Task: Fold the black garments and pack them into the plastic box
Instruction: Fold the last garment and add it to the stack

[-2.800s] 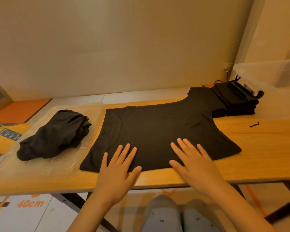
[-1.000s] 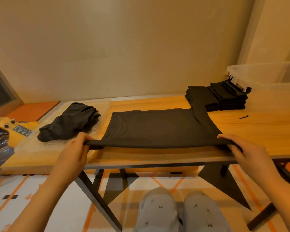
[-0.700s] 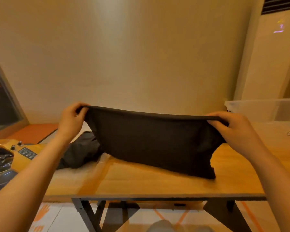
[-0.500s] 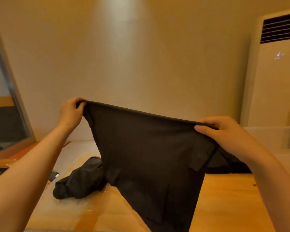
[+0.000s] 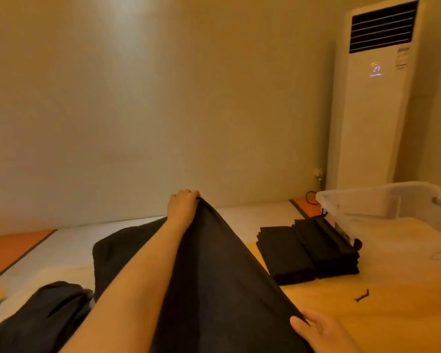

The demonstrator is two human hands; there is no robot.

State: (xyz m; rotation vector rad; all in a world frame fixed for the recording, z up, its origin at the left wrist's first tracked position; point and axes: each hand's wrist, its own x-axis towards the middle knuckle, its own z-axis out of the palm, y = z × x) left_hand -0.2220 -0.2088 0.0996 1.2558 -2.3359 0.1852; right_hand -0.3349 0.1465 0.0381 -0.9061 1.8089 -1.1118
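- Left hand [image 5: 183, 206] pinches the black garment [image 5: 214, 276] at its raised corner, mid-frame; right hand [image 5: 321, 332] meets its edge, lower right, grip unclear.
- The cloth looks light and limp; corners or hems suit best.

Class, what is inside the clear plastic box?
Of the plastic box only translucent walls and rim show. The near wall hides its floor, so any garments inside cannot be seen.
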